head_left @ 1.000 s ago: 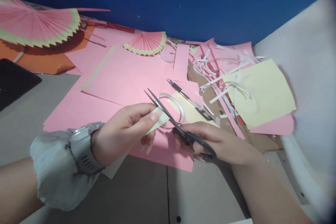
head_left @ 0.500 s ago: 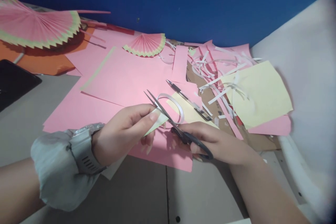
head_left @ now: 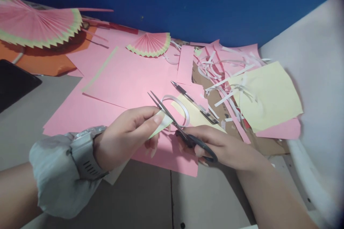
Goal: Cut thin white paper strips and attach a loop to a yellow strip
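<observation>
My left hand (head_left: pixel 134 130), with a grey watch and scrunchie at the wrist, pinches a small pale green piece of paper (head_left: pixel 162 125) between thumb and fingers. In my right hand (head_left: pixel 212 143) are black-handled scissors (head_left: pixel 174 123), fingers in the loops. Their blades lie slightly parted at the paper's upper edge, pointing up and left. A thin white paper strip (head_left: pixel 185 109) curls up behind the blades. Below both hands lie pink sheets (head_left: pixel 172 161). A pen (head_left: pixel 193 101) rests just beyond the scissors.
Two pleated pink fans with pale green edges, one large (head_left: pixel 40 21) and one small (head_left: pixel 150 44), lie at the back. Paper strips (head_left: pixel 215 66) and a pale yellow sheet (head_left: pixel 271 96) are heaped on the right over cardboard. A dark flat device (head_left: pixel 16 82) sits at left. A blue wall (head_left: pixel 172 3) stands behind.
The whole view has shifted very slightly. Both hands, the scissors and the paper keep almost the same position, and the curled strip still hangs by the blades.
</observation>
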Demonstrator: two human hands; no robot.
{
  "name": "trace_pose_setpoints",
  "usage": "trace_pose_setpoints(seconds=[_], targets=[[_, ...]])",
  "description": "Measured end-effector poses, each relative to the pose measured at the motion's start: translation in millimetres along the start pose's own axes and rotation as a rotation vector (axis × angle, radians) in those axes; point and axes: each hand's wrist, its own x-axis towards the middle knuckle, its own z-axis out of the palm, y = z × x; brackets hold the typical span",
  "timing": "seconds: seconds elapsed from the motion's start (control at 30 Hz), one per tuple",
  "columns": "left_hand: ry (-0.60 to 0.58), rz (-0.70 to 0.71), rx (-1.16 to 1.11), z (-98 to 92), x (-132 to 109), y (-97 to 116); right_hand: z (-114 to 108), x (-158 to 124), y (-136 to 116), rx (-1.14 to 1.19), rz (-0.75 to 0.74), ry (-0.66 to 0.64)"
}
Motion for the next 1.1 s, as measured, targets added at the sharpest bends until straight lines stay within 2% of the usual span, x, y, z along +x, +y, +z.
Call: trace_pose_setpoints(seconds=[1.1], targets=[[-0.004,0.037,-0.093,1.0,1.1,-4.4,3.5,0.6,4.3,-0.002,0.006,0.043]])
